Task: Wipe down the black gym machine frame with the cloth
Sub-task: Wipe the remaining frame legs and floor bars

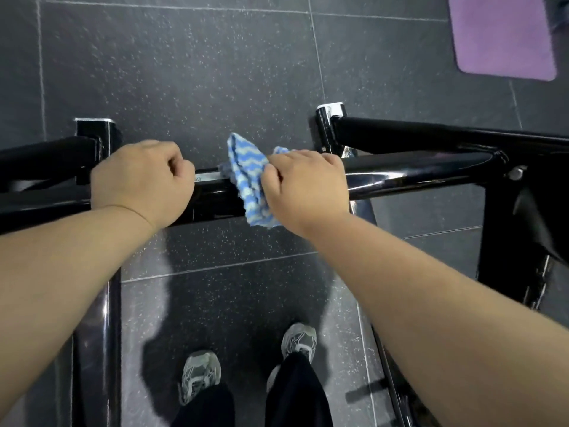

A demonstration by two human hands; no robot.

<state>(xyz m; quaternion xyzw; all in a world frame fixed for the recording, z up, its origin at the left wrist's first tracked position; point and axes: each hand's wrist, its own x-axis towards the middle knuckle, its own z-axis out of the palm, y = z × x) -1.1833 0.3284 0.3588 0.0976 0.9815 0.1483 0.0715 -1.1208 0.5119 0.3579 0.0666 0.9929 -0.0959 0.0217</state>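
Both forearms extended forward, palms down. Knuckles-up left hand [141, 183] has grip curled over horizontal crossbar of glossy black metal gym machine frame [415, 172]. On same crossbar, right hand [308, 188] sits well apart from it, grip bunching blue-and-grey zigzag-striped cloth [249, 180] against bar. Cloth drapes over crossbar between hands. Grey sneakers [200, 374] stand on speckled dark floor [184, 72] below.

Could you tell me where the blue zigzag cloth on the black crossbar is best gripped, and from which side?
Grip the blue zigzag cloth at its bunched part atop the crossbar, coming from above on its right, as the right hand does. It drapes over the tube with loose ends on both sides, so fingers curled over the top should keep it pressed on.
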